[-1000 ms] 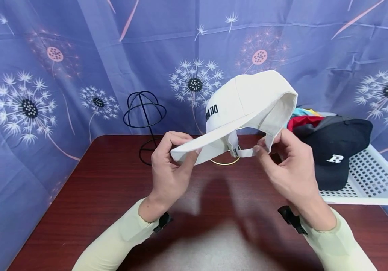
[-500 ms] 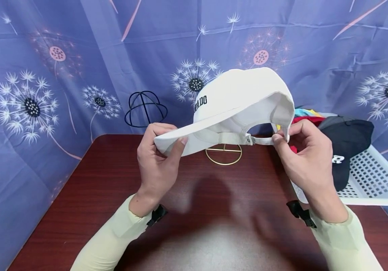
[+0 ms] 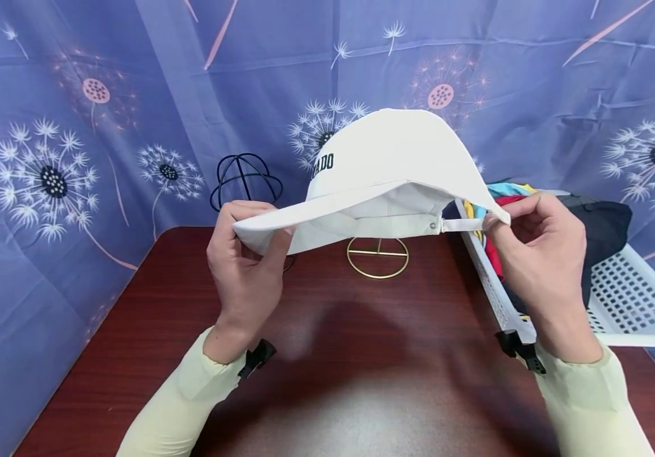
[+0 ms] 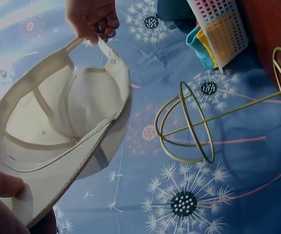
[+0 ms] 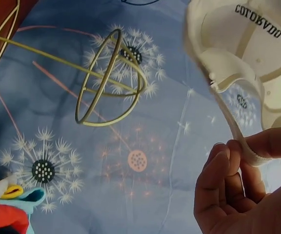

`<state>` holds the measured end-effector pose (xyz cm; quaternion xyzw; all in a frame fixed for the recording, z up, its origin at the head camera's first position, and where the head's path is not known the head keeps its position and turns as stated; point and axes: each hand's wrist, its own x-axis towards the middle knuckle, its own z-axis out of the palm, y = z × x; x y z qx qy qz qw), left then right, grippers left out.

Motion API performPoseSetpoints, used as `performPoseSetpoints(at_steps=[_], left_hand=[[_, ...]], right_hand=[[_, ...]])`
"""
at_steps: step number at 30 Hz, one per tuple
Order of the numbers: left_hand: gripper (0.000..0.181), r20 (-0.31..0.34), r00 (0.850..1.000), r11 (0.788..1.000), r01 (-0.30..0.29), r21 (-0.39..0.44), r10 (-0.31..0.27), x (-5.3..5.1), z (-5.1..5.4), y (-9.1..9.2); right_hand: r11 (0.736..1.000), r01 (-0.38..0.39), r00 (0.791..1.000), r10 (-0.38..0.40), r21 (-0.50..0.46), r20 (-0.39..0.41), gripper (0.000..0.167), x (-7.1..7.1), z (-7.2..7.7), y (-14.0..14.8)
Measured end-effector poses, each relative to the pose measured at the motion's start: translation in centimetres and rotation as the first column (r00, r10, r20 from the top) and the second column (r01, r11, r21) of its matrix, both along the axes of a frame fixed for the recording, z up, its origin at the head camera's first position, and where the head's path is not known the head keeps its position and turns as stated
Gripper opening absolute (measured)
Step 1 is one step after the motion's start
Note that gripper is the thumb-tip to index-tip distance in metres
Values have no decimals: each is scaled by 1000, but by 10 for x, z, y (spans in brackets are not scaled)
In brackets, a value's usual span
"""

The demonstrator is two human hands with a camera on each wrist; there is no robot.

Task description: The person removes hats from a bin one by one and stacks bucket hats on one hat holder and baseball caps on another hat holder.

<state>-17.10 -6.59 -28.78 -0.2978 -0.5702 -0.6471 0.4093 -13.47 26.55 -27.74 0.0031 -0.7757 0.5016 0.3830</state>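
Observation:
A white cap (image 3: 396, 152) with dark lettering hangs in the air between both hands, crown up and brim to the left. My left hand (image 3: 245, 279) grips the brim, thumb below it; the left wrist view shows the thumb on the brim (image 4: 48, 187). My right hand (image 3: 544, 273) pinches the back strap (image 3: 464, 225) at the cap's rear edge. In the right wrist view the fingers of my right hand (image 5: 248, 185) hold the strap, and the inside of the cap (image 5: 257, 48) shows. The cap hides the top of the gold stand in the head view.
Behind the cap, the gold wire stand (image 3: 377, 275) rests on the dark red table (image 3: 350, 406). A black wire stand (image 3: 244, 181) is at the back left. At the right, a white perforated basket (image 3: 641, 298) holds a black cap (image 3: 607, 231) and colourful items.
Both hands have moved apart, the left leftward and the right rightward. The cap has shifted left and its brim has become more level, with the strap drawn out straighter.

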Motion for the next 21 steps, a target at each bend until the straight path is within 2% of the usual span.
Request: performPoseSetpoints(at_steps=[4,10,13,19,21], left_hand=[[25,-15,999,999,-38,-15,38,0,1,-3],[26,-10,996,995,-94,-18,93,1,4,-5],[26,-12,996,996,-86,-21,86,2,3,-4],[24,-14,1000,999,-13,-33,13,4,1,-1],[23,-16,1000,999,-7,-39,6,5,1,0]], right_hand=[[1000,-11,1000,11,-29,8,7,-2,1,3],[1000,-24,999,24,-4,33,6,-1,3,4],[1000,-30,999,29,4,44,4,-1,3,4],[999,-39,997,37,30,69,8,-1,1,5],[998,-56,996,53,34,77,9,-1,0,5]])
